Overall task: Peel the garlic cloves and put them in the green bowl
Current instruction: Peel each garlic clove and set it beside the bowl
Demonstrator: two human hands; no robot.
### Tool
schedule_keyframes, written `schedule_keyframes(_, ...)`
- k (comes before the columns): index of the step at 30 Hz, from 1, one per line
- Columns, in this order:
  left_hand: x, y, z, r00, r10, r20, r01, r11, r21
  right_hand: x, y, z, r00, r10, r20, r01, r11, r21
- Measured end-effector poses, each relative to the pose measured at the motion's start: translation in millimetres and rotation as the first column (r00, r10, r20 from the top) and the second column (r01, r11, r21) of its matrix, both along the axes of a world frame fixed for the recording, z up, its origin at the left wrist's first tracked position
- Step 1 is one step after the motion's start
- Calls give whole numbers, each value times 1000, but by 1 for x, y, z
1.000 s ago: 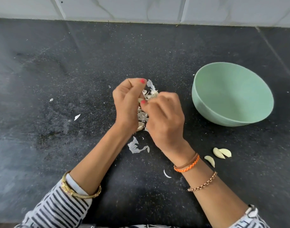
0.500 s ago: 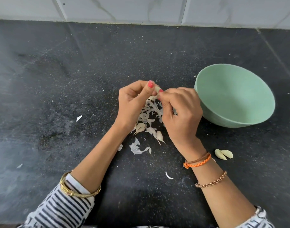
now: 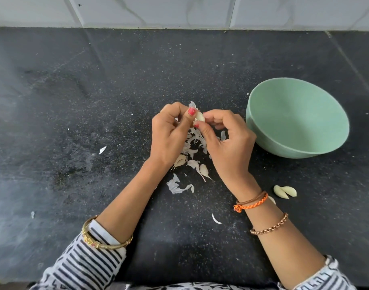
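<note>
Head view: left hand (image 3: 169,135) and right hand (image 3: 227,139) both pinch one clove (image 3: 199,116) above a pile of skins (image 3: 193,143) on the counter (image 3: 74,101). Bowl (image 3: 263,126) just right; two peeled cloves (image 3: 285,191) near the right wrist.

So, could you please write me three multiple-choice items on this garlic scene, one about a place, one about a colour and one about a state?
1. Where is the green bowl?
A. Left of both hands
B. Right of the right hand
C. On the sleeve

2. What colour is the counter?
A. White
B. Red
C. Black, speckled

3. What is happening to the garlic clove?
A. Both hands pinch it
B. It lies in the bowl
C. The left hand alone holds it

Answers: B, the bowl sits beyond the right hand; C, the surface is dark with pale flecks; A, fingertips of both hands meet on the clove.
</note>
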State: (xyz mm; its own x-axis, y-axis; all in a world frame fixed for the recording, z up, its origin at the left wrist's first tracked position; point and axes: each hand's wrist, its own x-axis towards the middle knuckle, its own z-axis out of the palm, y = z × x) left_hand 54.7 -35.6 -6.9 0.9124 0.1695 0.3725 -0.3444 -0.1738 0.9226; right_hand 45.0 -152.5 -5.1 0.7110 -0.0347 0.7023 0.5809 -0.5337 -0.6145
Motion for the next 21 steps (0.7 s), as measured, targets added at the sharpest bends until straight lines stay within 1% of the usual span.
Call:
schedule_keyframes(1, 0, 0, 0, 1000, 12, 7, -12, 999, 31, 0, 0, 0, 1000, -6, 11, 6, 1000, 3)
schedule_keyframes(2, -1, -1, 0, 1000, 17, 5, -18, 999, 27, 0, 1, -1, 1000, -12, 27, 12, 1000, 4)
schedule_keyframes(4, -1, -3, 2, 999, 36, -21, -37, 998, -59, -2, 2, -1, 998, -16, 65, 17, 1000, -3)
schedule_keyframes(6, 2, 0, 4, 993, 102, -52, -109, 982, -152, -3, 1, 1, 995, -7, 103, 7, 1000, -1)
schedule_keyframes(7, 4, 3, 5, 988, 140, -62, -149, 973, -177, -2, 0, 3, 994, -6, 114, 6, 1000, 5)
schedule_keyframes(9, 7, 11, 5, 978, 196, -68, -204, 967, -153, -1, -2, 7, 995, -4, 100, 2, 1000, 21)
schedule_keyframes(10, 7, 14, 6, 978, 205, -50, -209, 972, -107, -1, -3, 8, 996, -5, 92, 3, 1000, 23)
schedule_keyframes(12, 4, 13, 6, 982, 187, 10, -187, 981, 43, -1, -2, 7, 996, -23, 90, 23, 1000, 0)
schedule_keyframes(15, -5, 7, 10, 984, 136, 112, -160, 955, 248, -4, -1, 9, 996, -34, 82, 39, 997, -64)
schedule_keyframes(16, -7, 6, 11, 981, 117, 154, -162, 932, 324, -4, -2, 13, 995, -38, 97, 46, 996, -78)
schedule_keyframes(18, -10, 5, 16, 964, 104, 243, -211, 855, 473, -4, -6, 22, 987, -67, 148, 79, 994, -74)
schedule_keyframes(20, -12, 7, 18, 946, 131, 295, -277, 799, 533, -3, -12, 30, 974, -118, 193, 128, 991, -41)
schedule_keyframes(21, -15, 7, 17, 946, 143, 290, -285, 794, 536, -4, -15, 33, 968, -144, 207, 153, 988, -27)
